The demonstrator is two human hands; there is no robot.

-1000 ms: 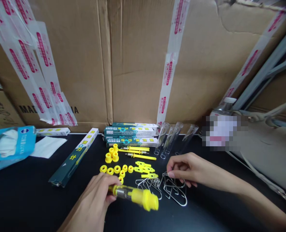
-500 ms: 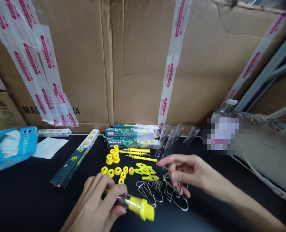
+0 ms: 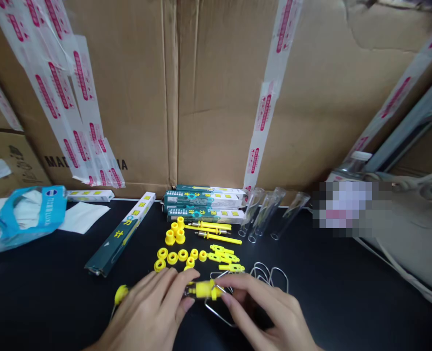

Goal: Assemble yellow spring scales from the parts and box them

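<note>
Clock centred on the yellow-capped tube [image 3: 204,289], near edge of table: left hand [image 3: 157,298] clasps it, right hand [image 3: 270,303] pinches a metal wire [image 3: 220,288] at its cap. Judged risk: a loose left grip could let the tube twist and the wire slip. Black tabletop [image 3: 47,292]; taped carton [image 3: 223,112] at 12, clear tubes [image 3: 269,214] at 1.

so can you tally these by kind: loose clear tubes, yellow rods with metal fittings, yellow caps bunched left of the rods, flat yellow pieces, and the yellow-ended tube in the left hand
Clear tubes: 4
Yellow rods: 3
Bunched yellow caps: 4
Flat yellow pieces: 4
Yellow-ended tube in the left hand: 1
Total: 16
</note>
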